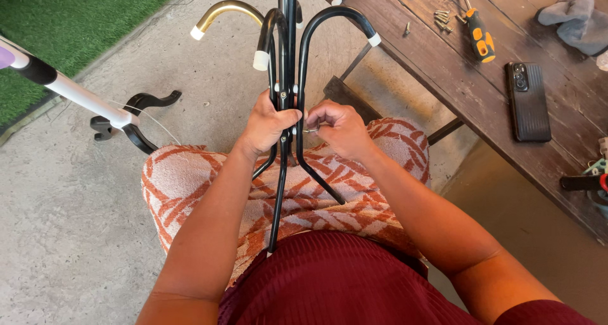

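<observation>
Black metal stand (288, 59) with curved, white-capped hooks upright between the person's knees, lower prongs resting on the patterned lap. Left hand (269, 124) clamped around the central pole. Right hand (339, 127) just beside it, fingers pinched together on a small screw (311, 130) at the pole. One brass-coloured hook (225, 12) curves off to the left. Wooden worktop (443, 72) to the right carries loose screws (441, 18), an orange-handled screwdriver (479, 39), a dark phone (527, 101) and a grey cloth (576, 21)
</observation>
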